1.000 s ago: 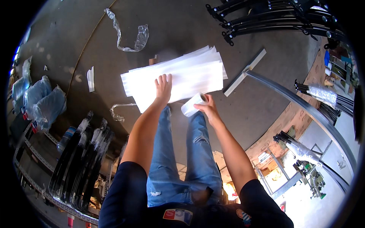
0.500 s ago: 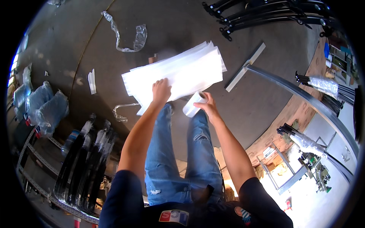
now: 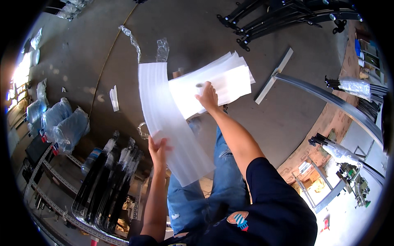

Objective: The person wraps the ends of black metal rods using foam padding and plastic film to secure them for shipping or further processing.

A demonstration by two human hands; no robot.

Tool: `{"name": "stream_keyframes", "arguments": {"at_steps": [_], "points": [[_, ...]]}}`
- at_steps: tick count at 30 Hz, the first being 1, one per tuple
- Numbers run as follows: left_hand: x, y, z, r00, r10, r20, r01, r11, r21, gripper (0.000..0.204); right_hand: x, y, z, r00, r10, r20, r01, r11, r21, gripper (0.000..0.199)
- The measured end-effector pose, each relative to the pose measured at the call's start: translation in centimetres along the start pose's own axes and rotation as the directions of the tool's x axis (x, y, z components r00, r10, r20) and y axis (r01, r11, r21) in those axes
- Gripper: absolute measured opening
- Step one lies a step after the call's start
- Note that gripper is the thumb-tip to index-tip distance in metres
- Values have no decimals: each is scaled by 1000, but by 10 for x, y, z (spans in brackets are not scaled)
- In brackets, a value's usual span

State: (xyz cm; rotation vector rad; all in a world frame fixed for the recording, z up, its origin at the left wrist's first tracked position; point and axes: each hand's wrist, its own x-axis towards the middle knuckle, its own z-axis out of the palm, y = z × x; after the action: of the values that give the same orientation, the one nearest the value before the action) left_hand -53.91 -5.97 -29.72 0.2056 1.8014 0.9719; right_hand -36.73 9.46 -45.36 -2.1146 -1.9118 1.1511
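Note:
My left hand [image 3: 157, 152] grips the long edge of a single white foam sheet [image 3: 172, 123], fingers and thumb closed on it. The sheet hangs raised and slanting across my left leg, its lower end over my jeans. To its right lies a stack of similar white sheets [image 3: 234, 80], partly covered by the lifted one. Over that stack my right hand [image 3: 209, 97] is closed round a whitish roll of film [image 3: 200, 86]. Only the roll's dark-cored end shows clearly; its body blends with the sheets, so I cannot tell whether it touches them.
A metal bar with a flat crosspiece [image 3: 274, 76] stands right of the stack. Black metal parts [image 3: 283, 20] lie at the far right. On the left are wrapped black bundles [image 3: 106, 180] by a perforated metal rack [image 3: 53, 205], and blue-tinted plastic-wrapped items [image 3: 67, 123]. Crumpled clear film [image 3: 163, 50] lies beyond.
My left hand has lifted one sheet off the stack and drawn it left and toward me. My right hand has carried the roll from above my knee forward over the stack.

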Motion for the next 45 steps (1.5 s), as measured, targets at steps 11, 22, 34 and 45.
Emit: {"name": "stream_keyframes", "arguments": {"at_steps": [11, 22, 34, 45], "points": [[9, -27, 17, 991, -128, 27, 130, 990, -59, 33, 0, 1, 9, 987, 60, 149, -65, 998, 24, 75], [-55, 77, 21, 935, 188, 299, -353, 529, 771, 31, -104, -76, -182, 933, -323, -156, 359, 850, 385, 28], [-99, 315, 126, 438, 479, 761, -894, 319, 313, 24, -161, -124, -380, 817, -512, 266, 553, 826, -109, 15], [0, 410, 273, 520, 468, 715, -638, 769, -39, 22, -50, -134, -403, 974, -225, 18, 224, 973, 49, 48]]}}
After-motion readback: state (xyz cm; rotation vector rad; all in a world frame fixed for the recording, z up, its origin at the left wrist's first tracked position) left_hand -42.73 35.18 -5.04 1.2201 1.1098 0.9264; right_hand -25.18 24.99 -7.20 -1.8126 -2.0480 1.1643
